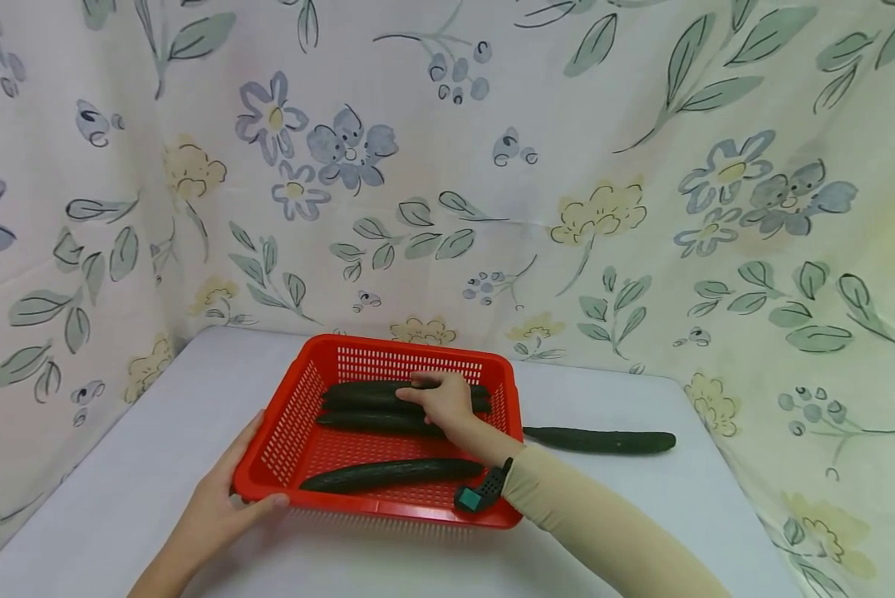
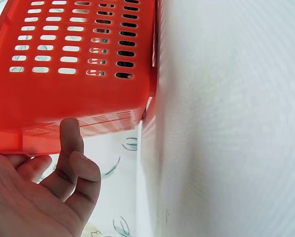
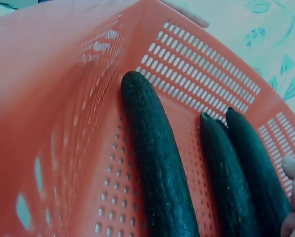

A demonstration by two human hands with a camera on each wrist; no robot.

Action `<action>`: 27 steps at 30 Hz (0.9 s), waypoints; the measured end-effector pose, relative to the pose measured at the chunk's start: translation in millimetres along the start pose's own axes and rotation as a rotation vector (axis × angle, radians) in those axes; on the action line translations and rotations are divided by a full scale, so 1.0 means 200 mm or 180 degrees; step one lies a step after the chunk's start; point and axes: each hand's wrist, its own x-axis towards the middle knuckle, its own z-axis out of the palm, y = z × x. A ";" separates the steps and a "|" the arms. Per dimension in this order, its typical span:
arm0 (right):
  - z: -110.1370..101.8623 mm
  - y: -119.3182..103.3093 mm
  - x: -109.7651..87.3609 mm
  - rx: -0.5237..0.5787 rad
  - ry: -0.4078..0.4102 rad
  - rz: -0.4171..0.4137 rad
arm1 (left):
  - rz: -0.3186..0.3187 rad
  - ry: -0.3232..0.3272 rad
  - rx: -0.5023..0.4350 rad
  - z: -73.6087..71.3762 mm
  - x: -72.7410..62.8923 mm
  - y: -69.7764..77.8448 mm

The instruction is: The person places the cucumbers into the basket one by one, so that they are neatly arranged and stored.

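A red plastic basket (image 1: 387, 505) with slotted walls stands on the white table. Along its near side lies a single cucumber (image 1: 390, 476), also seen in the right wrist view. More cucumbers (image 1: 376, 421) lie side by side towards the back wall. My right hand (image 1: 447, 403) is over these back cucumbers, its fingers spread apart and slightly bent; whether they touch the cucumber (image 3: 258, 168) beneath is hard to tell. At the near left corner my left hand (image 1: 218, 498) holds the basket, thumb by the front rim and other fingers along the outside.
Outside the basket, to its right, another cucumber (image 1: 604, 440) lies on the white tabletop (image 1: 597, 515). A floral cloth (image 1: 447, 208) hangs behind and beside the table. A dark band with a small device (image 1: 480, 490) sits on my right wrist.
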 end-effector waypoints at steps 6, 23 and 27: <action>0.00 -0.02 -0.01 0.0040 -0.0029 -0.0092 | 0.0092 0.0098 0.0064 -0.01 -0.01 0.00; -0.25 -0.13 -0.11 -0.0213 -0.0194 -0.0952 | 0.0024 0.0008 -0.0021 0.01 -0.02 0.01; -0.40 -0.09 -0.14 -0.0203 -0.0053 -0.0991 | 0.0028 0.0012 -0.0048 -0.01 -0.01 0.02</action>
